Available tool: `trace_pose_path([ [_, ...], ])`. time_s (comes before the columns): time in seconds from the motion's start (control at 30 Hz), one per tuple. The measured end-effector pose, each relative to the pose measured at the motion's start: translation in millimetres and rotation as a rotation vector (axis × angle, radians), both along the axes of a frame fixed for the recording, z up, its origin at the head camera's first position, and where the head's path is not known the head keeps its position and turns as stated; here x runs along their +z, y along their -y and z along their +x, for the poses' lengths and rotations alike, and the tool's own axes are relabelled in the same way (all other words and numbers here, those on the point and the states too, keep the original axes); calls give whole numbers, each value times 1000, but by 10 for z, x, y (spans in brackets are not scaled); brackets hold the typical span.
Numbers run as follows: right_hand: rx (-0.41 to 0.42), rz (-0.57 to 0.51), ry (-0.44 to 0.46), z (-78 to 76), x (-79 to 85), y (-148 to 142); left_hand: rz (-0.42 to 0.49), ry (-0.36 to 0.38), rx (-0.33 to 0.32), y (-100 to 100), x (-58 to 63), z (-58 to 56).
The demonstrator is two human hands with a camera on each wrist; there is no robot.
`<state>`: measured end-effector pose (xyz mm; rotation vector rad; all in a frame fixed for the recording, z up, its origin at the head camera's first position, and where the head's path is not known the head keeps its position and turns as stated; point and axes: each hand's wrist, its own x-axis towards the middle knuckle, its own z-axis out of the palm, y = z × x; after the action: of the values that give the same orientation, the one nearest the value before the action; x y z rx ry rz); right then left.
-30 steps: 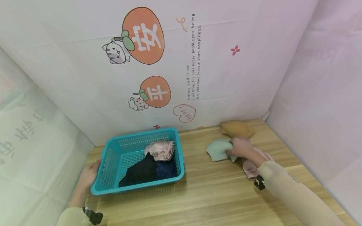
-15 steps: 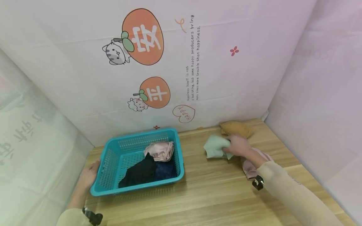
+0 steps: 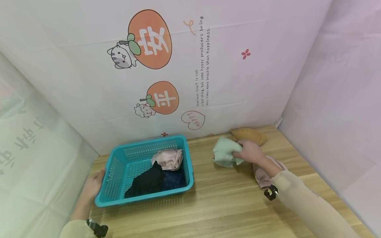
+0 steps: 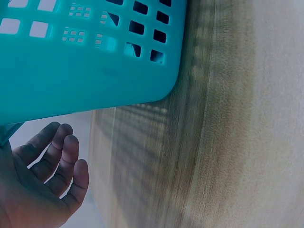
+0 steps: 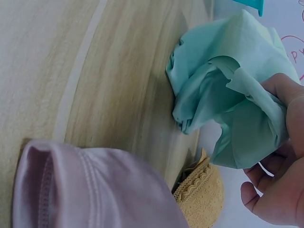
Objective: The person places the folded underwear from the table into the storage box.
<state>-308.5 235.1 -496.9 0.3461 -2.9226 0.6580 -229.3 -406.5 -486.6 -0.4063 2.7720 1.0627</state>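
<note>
My right hand (image 3: 251,152) pinches a mint-green garment (image 3: 225,152) of thin, smooth cloth by its right side. In the right wrist view the crumpled garment (image 5: 228,90) hangs from the thumb and fingers, its far part near the table. Under my right forearm lies a dusty-pink garment (image 3: 262,175) with a stitched edge. A mustard, lace-trimmed garment (image 3: 248,134) sits just behind the hand. My left hand (image 3: 93,183) holds the left rim of a turquoise basket (image 3: 144,198); in the left wrist view its fingers (image 4: 66,166) curl loosely below the rim and the thumb is hidden.
Inside the basket lie a black garment (image 3: 147,181), a navy one (image 3: 172,180) and a pale pink one (image 3: 169,158), toward its right half. Bare wooden table (image 3: 208,205) stretches between basket and right arm. Printed white sheets (image 3: 226,82) wall in the back and both sides.
My right hand has lifted the mint-green garment a little and drawn it slightly to the left and back, its cloth bunching up. The left hand and the basket have stayed put.
</note>
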Motion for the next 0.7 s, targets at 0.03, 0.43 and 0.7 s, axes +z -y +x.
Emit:
trace_pose_path([
  [0.03,-4,-8,0,-3,4,1,3,-1,1,1,-1,2],
  [0.43,-12,-148,15,6,104,67,7,3,1,1,-4,2],
  [0.7,15,-204,-5,26,199,133,-2,-4,-4,5,-5,3],
])
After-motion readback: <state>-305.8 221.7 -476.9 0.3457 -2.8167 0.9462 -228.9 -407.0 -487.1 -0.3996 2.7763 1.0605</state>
